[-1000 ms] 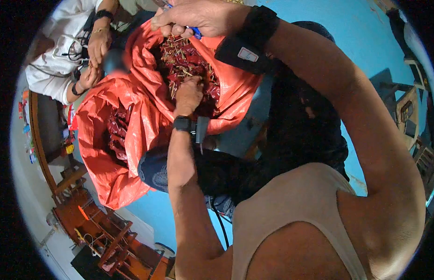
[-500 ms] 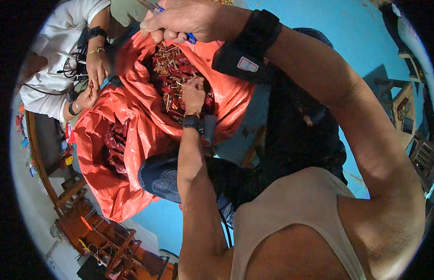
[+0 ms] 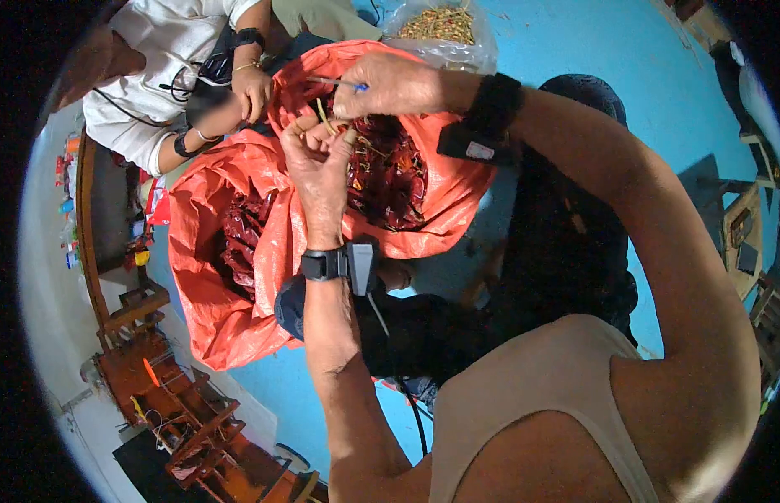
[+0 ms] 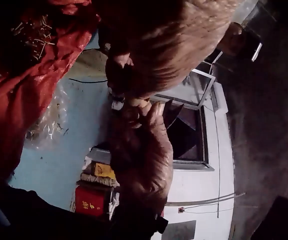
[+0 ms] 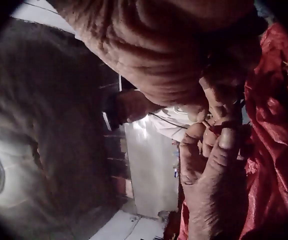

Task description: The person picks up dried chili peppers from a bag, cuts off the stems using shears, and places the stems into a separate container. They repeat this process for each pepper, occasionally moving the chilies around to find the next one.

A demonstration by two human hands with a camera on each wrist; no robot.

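Observation:
My left hand [image 3: 318,180] is raised over an orange-red sack [image 3: 457,210] of dried red chilies [image 3: 398,172], its thumb and fingers pinching a small piece with a pale stem [image 3: 324,117]. Close beside its fingertips, my right hand [image 3: 386,84] curls round a thin tool with a blue part [image 3: 361,87], whose narrow end points left. In the right wrist view the fingers of my left hand [image 5: 209,185] meet those of my right hand [image 5: 149,50] around something small and red. The left wrist view shows both hands close together, the held piece mostly in shadow.
A second sack [image 3: 193,293] with chilies stands to the left. Behind is a clear plastic bag [image 3: 444,50] of stems. Another person's hands [image 3: 239,101] are at the upper left. Wooden furniture [image 3: 180,402] stands lower left.
My left hand has come up out of the chilies to my right hand, a pale stem now between them. The sacks and plastic bag appear further right and lower as the head view shifted.

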